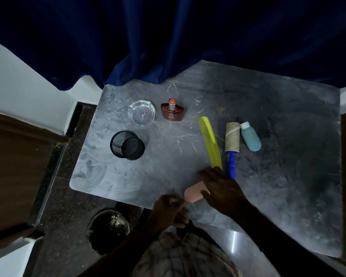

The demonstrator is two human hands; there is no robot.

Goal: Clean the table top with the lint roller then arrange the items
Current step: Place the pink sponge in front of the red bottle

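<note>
The lint roller, with a tan roll and blue handle, lies on the grey marble table top between a yellow-green comb and a teal bottle. My right hand hovers with fingers spread over the near ends of the comb and roller handle, partly covering a pink flat object. My left hand is curled at the table's near edge; whether it holds anything is unclear. A glass ashtray, a brown perfume bottle and a black mesh cup stand at the left.
A dark blue curtain hangs over the table's far edge. A black waste bin stands on the floor below the near left edge. Wooden furniture flanks the left side. White smears mark the table's left corner.
</note>
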